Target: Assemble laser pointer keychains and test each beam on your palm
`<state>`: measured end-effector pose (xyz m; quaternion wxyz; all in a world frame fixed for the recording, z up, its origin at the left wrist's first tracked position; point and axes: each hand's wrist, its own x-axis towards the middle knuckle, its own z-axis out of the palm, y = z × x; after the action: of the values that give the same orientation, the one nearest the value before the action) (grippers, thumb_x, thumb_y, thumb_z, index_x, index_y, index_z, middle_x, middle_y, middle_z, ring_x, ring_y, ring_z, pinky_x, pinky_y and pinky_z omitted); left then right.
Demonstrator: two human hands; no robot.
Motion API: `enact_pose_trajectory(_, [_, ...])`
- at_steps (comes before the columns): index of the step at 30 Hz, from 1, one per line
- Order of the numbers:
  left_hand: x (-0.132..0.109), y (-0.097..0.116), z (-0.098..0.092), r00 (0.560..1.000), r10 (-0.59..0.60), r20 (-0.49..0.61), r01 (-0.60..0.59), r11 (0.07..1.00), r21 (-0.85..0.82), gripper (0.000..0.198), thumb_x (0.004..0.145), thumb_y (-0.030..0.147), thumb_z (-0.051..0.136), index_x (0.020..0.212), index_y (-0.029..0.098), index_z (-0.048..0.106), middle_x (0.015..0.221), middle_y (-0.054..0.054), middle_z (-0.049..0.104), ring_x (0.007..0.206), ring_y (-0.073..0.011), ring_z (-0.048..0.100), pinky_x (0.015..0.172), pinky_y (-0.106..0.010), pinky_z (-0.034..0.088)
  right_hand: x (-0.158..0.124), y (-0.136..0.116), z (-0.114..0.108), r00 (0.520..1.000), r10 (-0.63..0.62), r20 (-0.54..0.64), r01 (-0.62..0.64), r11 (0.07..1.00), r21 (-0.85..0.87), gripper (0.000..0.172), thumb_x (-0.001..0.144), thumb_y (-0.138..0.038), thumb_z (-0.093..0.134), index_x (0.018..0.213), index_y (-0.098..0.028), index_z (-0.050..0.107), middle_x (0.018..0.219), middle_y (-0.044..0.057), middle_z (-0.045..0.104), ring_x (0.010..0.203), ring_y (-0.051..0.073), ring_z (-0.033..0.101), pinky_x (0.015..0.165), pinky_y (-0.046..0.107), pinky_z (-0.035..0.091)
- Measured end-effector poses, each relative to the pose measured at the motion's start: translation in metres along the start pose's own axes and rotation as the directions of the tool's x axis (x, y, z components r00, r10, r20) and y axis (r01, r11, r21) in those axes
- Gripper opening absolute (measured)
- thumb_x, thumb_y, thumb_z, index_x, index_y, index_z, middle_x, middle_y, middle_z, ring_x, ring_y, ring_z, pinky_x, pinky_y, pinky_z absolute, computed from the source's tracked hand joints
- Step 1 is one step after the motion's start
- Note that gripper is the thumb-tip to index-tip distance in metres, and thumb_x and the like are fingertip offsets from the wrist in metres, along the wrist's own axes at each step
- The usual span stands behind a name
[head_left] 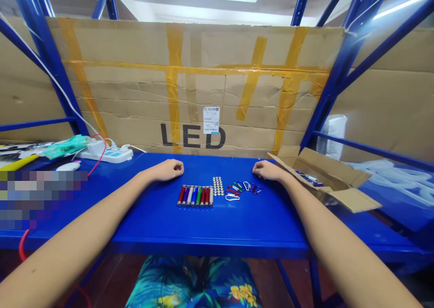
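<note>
On the blue table my left hand rests with its fingers curled in, and nothing shows in it. Just in front of it lies a row of several small metal tubes, like mini flashlights, in red, blue, silver and green. Beside them small silver button cells stand in a tidy grid. Several coloured carabiners are spread in an arc to the right. My right hand lies closed behind the carabiners, touching none of them, with no object visible in its fingers.
An open cardboard box with small metal parts stands at the right. A white power strip and a red cable lie at the left. Taped cardboard walls off the back, between blue rack posts.
</note>
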<state>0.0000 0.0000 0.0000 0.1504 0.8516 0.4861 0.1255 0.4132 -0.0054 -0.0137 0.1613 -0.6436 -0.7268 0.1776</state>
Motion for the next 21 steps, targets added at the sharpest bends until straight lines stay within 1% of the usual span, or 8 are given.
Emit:
enact_pose_trajectory(11, [0.0,0.001,-0.001,1.0,0.01,0.016,-0.011,1.0,0.028,0.02,0.077,0.033,0.049,0.081,0.018,0.061,0.081,-0.003,0.066,0.073,-0.0166,0.057,0.068,-0.026,0.041,-0.006,-0.009,-0.001,1.0,0.011,-0.003,-0.011,0.998,-0.062,0.01,0.079,-0.015,0.053,0.082,-0.013,0.062,0.065,0.002,0.06,0.052,0.01,0.051,0.05,0.02,0.037])
enact_pose_trajectory(17, [-0.001,0.002,0.0,1.0,0.01,0.0,-0.01,0.999,0.034,0.019,0.077,0.033,0.05,0.081,0.018,0.061,0.08,-0.003,0.066,0.073,-0.0169,0.057,0.068,-0.027,0.041,-0.003,-0.008,0.001,0.995,0.098,0.002,-0.098,0.993,-0.066,0.011,0.077,-0.017,0.054,0.082,-0.013,0.063,0.066,0.005,0.064,0.051,0.011,0.053,0.049,0.021,0.038])
enact_pose_trajectory(19, [-0.001,0.004,0.001,1.0,0.01,-0.018,-0.009,0.999,0.039,0.018,0.077,0.032,0.05,0.079,0.018,0.062,0.08,-0.003,0.066,0.072,-0.0168,0.057,0.068,-0.027,0.04,-0.002,-0.009,0.0,0.994,0.109,-0.024,-0.111,0.989,-0.097,0.01,0.075,-0.017,0.056,0.079,-0.013,0.064,0.068,0.006,0.066,0.053,0.013,0.055,0.051,0.023,0.039])
enact_pose_trajectory(21, [-0.001,0.009,0.003,0.998,-0.012,-0.061,0.015,0.999,0.038,0.018,0.077,0.032,0.051,0.077,0.018,0.062,0.079,-0.003,0.067,0.073,-0.0171,0.058,0.068,-0.027,0.04,-0.004,-0.015,-0.001,0.992,0.077,-0.095,-0.089,0.988,-0.128,0.01,0.073,-0.017,0.057,0.076,-0.013,0.066,0.071,0.007,0.068,0.059,0.015,0.058,0.055,0.023,0.04])
